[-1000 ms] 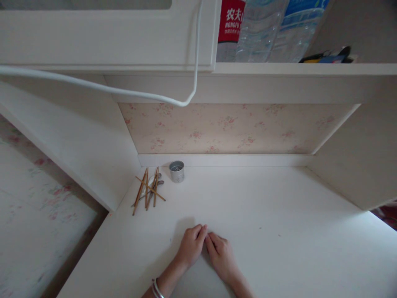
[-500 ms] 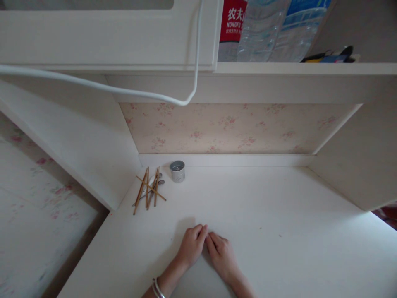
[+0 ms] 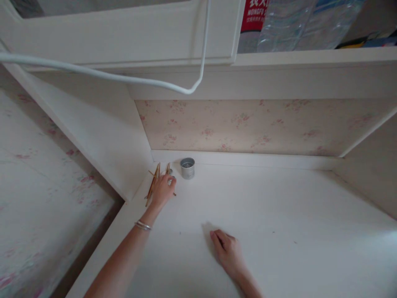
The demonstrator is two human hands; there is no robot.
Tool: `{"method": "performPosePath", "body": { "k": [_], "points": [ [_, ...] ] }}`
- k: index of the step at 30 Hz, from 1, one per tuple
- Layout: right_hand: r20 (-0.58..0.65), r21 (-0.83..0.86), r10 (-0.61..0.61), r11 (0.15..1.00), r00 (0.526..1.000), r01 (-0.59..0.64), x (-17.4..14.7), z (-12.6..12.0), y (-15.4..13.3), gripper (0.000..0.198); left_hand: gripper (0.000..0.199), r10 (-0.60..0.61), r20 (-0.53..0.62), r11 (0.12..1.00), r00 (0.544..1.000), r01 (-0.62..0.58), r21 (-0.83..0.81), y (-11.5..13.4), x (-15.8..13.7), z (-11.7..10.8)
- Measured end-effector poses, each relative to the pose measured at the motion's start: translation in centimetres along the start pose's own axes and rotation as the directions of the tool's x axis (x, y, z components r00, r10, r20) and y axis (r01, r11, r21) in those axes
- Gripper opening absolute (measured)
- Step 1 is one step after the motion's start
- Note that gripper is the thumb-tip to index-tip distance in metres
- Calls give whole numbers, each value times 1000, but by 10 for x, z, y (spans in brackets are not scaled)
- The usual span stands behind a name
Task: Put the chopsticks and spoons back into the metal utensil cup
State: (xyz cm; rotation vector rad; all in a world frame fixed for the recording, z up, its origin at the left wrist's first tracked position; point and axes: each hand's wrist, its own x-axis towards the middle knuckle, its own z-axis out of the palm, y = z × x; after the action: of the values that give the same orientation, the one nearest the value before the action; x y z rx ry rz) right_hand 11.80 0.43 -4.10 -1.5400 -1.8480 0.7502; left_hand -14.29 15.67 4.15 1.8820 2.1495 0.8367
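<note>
The desk (image 3: 279, 215) is plain white, and the chopsticks (image 3: 152, 184) on it are light brown beside a dull silver perforated holder (image 3: 187, 168). Behind runs cream wallpaper (image 3: 248, 126) with faint pink flowers; a white cable (image 3: 124, 78) loops overhead, and a bottle label (image 3: 252, 16) shows red.

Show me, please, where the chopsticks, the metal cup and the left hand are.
chopsticks (image 3: 152, 185): head view, sticks left of the hand.
metal cup (image 3: 187, 169): head view, its side wall.
left hand (image 3: 163, 191): head view, back of hand.
</note>
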Motion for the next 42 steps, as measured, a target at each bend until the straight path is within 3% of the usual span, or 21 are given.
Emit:
{"method": "performPosePath", "body": {
  "k": [2, 5, 10, 14, 21, 27, 33, 42],
  "points": [
    [-12, -4, -3, 1000, 1000, 3, 2, 1, 1, 50, 38, -18, -7, 984, 1000, 19, 178, -15, 24, -4],
    [-36, -28, 2, 1000, 999, -3, 4, 3, 2, 50, 51, -55, 124, 955, 991, 15, 298, -32, 45, 1],
    [-34, -73, 15, 997, 999, -18, 5, 2, 1, 50, 66, -117, 314, 950, 942, 14, 313, -52, 56, 17],
    [-26, -78, 30, 996, 999, -32, 6, 1, -1, 51, 66, -107, 335, 953, 936, 1, 302, -59, 51, 25],
    [-19, -70, 44, 997, 999, -45, 5, 0, -3, 53, 47, -80, 273, 952, 959, -7, 305, -62, 14, 25],
    [2, -128, 15, 992, 1000, -14, 1, 0, -4, 52, 40, -49, 211, 950, 976, -19, 311, -59, -48, 19],
    [16, -132, 26, 991, 1000, -24, 1, -1, -7, 52, 38, 83, 118, 939, 989, -117, 322, -50, -110, 15],
    [12, -131, 125, 984, 992, -122, 5, 0, -10, 49, 40, 103, 95, 951, 990, -126, 283, -41, -117, 5]
  ]
}}
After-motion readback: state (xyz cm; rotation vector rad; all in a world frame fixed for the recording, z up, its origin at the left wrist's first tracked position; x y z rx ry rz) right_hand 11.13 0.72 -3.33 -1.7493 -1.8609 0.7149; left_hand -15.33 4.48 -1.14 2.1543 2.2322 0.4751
